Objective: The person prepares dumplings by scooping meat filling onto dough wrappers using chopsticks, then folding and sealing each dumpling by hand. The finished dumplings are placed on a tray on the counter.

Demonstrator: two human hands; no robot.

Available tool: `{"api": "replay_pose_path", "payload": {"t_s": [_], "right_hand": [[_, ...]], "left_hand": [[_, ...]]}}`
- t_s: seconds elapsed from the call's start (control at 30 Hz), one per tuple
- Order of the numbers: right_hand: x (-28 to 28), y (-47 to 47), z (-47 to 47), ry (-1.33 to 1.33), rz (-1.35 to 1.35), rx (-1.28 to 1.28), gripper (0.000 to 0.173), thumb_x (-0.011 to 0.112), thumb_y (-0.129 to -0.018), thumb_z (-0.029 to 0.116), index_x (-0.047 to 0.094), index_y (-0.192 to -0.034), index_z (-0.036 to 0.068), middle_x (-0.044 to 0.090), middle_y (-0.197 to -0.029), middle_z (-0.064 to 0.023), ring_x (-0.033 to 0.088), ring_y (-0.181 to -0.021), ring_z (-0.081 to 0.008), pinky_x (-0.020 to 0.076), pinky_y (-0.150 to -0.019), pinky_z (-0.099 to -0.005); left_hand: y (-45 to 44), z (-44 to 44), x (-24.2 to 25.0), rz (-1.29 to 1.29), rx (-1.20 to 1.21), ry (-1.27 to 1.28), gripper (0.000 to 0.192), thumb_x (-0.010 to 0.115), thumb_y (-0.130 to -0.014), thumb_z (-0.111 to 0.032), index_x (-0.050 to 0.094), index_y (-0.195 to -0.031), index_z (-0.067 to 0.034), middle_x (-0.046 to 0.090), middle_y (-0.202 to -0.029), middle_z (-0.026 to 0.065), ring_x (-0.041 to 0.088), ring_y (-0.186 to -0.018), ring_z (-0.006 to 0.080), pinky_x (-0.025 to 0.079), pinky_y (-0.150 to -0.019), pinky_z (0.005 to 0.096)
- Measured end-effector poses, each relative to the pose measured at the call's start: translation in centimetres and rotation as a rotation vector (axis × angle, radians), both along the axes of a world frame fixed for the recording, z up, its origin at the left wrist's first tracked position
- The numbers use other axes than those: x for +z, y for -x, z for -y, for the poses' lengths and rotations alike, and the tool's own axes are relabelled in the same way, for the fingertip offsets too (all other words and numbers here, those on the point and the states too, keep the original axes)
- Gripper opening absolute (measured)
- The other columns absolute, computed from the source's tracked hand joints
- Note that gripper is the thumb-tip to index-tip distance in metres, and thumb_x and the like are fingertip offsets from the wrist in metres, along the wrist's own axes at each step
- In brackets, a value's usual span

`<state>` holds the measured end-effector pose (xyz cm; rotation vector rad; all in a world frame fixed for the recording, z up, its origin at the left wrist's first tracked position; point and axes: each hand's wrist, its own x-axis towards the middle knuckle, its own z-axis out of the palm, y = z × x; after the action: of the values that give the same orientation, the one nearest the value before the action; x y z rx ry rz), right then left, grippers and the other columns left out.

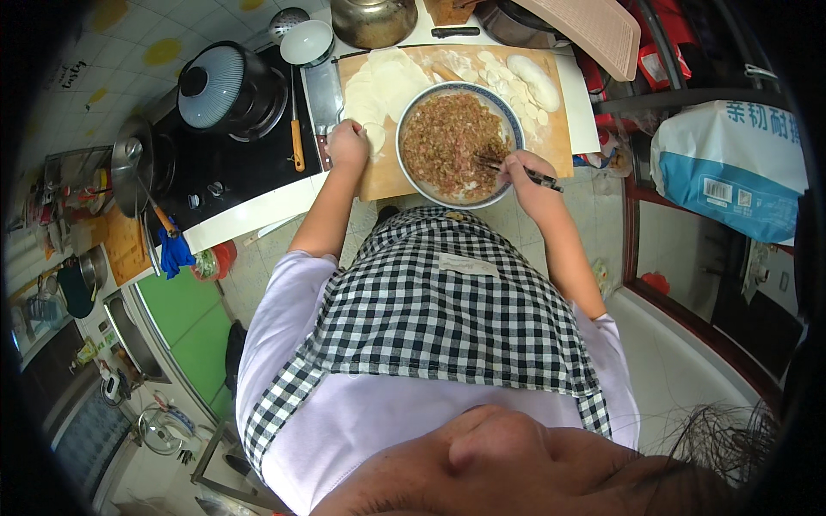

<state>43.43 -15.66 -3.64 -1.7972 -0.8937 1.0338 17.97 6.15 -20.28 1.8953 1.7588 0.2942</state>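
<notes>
In the head view, my right hand (pixel 530 187) grips dark chopsticks (pixel 541 177), their tips in the minced-meat filling (pixel 452 142). That filling lies in a large bowl with a blue patterned rim (pixel 401 155), on the near part of a wooden board (pixel 381 187). At the board's left edge, my left hand (pixel 348 147) is curled at a round dough wrapper (pixel 375 138) and appears to hold it by one side; its fingertips are partly hidden. Overlapping rolled wrappers (pixel 390 80) lie behind. Right of the bowl are small dough pieces (pixel 510 84) and a dough log (pixel 534 82).
A cleaver (pixel 324 87) lies left of the board, beside a black cooktop (pixel 258 164) with a lidded pot (pixel 216 87) and a wok (pixel 132 168). A rolling pin (pixel 444 71) is partly behind the bowl. A pink plastic tray (pixel 590 32) juts in at the back right.
</notes>
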Motion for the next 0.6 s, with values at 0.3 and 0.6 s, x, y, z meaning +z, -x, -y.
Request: {"api": "replay_pose_path", "payload": {"t_s": [0.3, 0.6], "right_hand": [[-2.0, -0.9, -2.7, -0.315, 0.398, 0.104, 0.011, 0.055, -0.092, 0.011, 0.059, -0.089, 0.001, 0.060, -0.081, -0.0132, 0.058, -0.075, -0.0275, 0.0468, -0.071, -0.0351], [-3.3, 2.6, -2.5, -0.353, 0.277, 0.327, 0.006, 0.053, -0.092, 0.006, 0.056, -0.089, 0.002, 0.058, -0.083, -0.0119, 0.058, -0.079, -0.0273, 0.0449, -0.071, -0.0341]], "left_hand": [[1.6, 1.0, -0.1, 0.487, 0.173, -0.103, 0.008, 0.058, -0.082, -0.012, 0.058, -0.085, -0.005, 0.060, -0.078, 0.0082, 0.059, -0.076, 0.0220, 0.047, -0.070, 0.0332], [3.5, 2.2, 2.7, 1.686, 0.664, 0.456, 0.030, 0.044, -0.086, -0.011, 0.053, -0.111, 0.003, 0.060, -0.119, 0.0181, 0.057, -0.117, 0.0335, 0.045, -0.103, 0.0460]]}}
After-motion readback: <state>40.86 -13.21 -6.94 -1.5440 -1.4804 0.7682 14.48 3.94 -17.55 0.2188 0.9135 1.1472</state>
